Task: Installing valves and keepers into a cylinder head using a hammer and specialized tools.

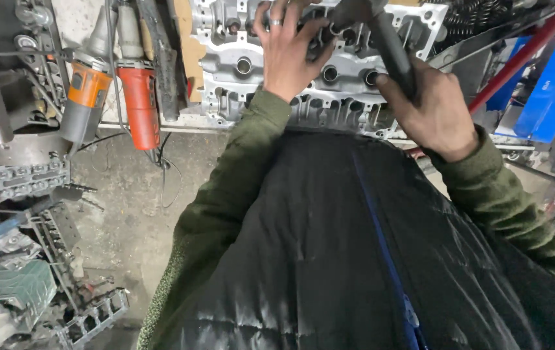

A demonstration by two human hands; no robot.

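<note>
Two angle grinders (86,84), one orange and one red (140,97), one metal cylinder head (329,71) and two hands (287,55) are counted.

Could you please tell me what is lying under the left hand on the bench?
The left hand rests on a grey cast-metal engine part with round bores; the section beneath the palm and fingers is covered.
</note>
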